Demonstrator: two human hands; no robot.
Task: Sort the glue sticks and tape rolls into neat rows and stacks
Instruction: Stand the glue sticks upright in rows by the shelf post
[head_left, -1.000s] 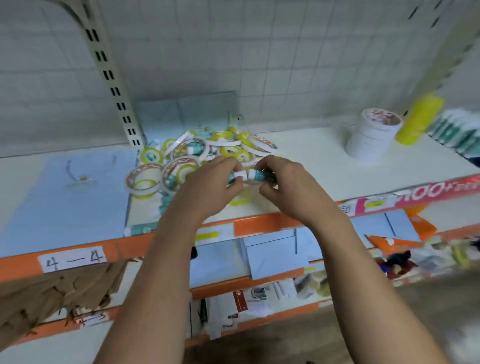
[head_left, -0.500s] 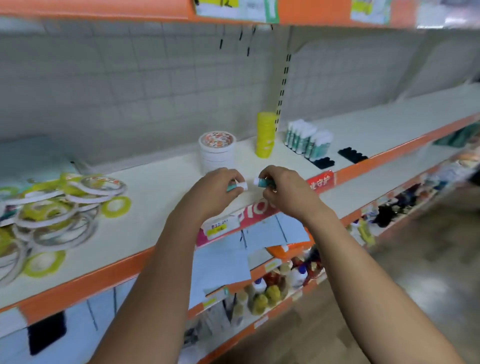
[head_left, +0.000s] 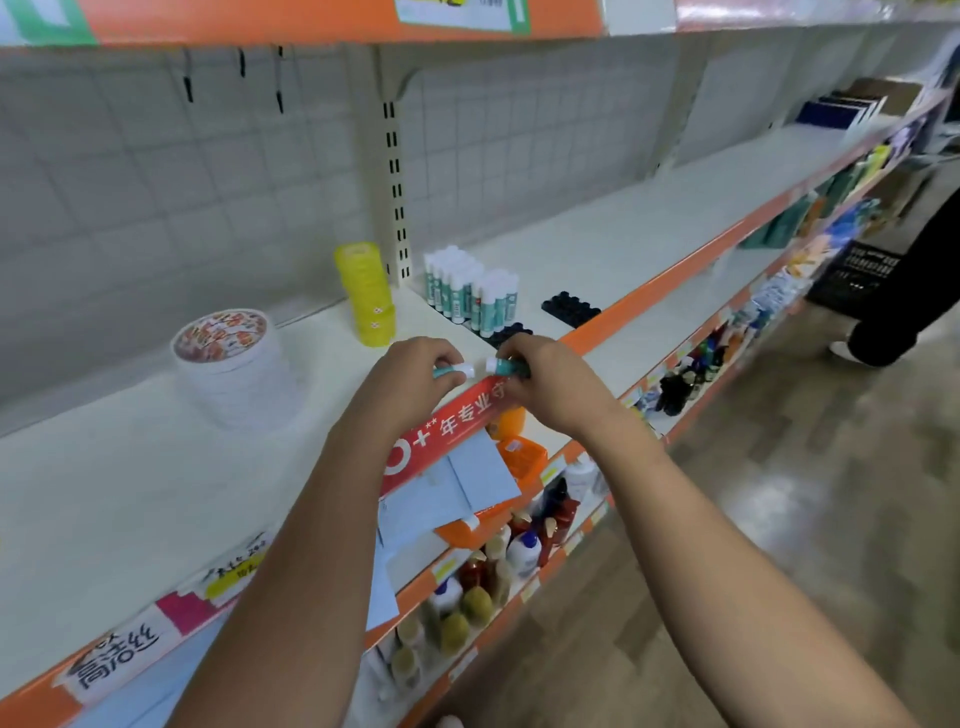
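While your left hand (head_left: 410, 379) and right hand (head_left: 550, 384) each pinch a teal, white-capped glue stick (head_left: 454, 370) crosswise, the upright stick row (head_left: 470, 291) stands beyond, nearer the right hand.

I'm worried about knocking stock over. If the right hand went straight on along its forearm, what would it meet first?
Probably the black tray just beyond the right hand, then the standing glue sticks; depth is unclear.

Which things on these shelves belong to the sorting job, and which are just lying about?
Job: left hand gripping one glue stick; right hand gripping another glue stick; standing glue sticks; yellow tape stack; white tape stack.

Lying about: bottles; blue paper sheets; orange box.
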